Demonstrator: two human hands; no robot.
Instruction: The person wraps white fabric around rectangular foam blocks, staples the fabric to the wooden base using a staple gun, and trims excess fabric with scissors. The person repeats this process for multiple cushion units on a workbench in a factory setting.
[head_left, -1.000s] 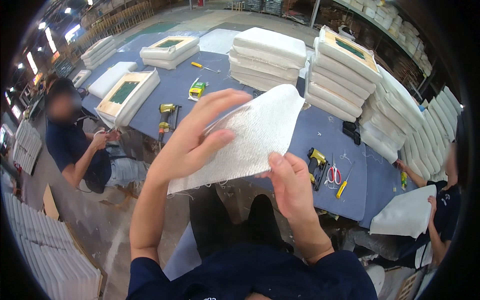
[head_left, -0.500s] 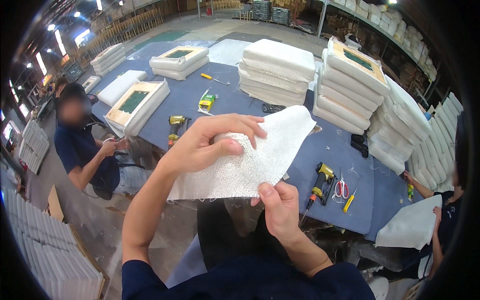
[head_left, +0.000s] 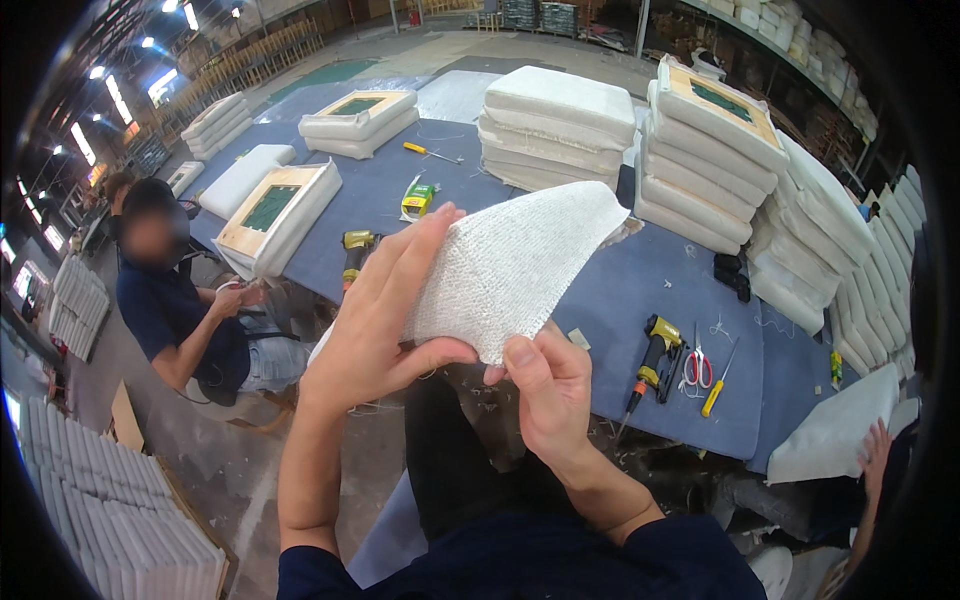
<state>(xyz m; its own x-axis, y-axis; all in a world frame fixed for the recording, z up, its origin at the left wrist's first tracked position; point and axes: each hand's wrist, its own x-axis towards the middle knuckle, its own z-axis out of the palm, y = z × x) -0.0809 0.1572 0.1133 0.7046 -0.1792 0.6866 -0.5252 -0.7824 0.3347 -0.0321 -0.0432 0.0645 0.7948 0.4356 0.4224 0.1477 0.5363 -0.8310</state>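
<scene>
A piece of white woven fabric [head_left: 510, 255] is held up in front of me, over the table's near edge. My right hand [head_left: 555, 390] pinches its lower edge between thumb and fingers. Flat against the fabric's left part lies my left hand [head_left: 380, 310], its fingers stretched upward and its thumb pointing right along the lower edge. Part of the cloth is hidden behind that hand.
On the blue-topped table [head_left: 620, 290] lie a staple gun [head_left: 655, 360], red-handled scissors [head_left: 697, 370], a yellow screwdriver [head_left: 712, 400] and another staple gun [head_left: 355, 250]. White cushion stacks [head_left: 560, 120] stand behind. A person [head_left: 190, 300] sits at left; another person's hand [head_left: 875, 455] is at right.
My left hand has gone from curled fingers on the cloth to straightened ones, with its thumb lower. The fabric's lower edge has gathered toward my right hand, which keeps its pinch.
</scene>
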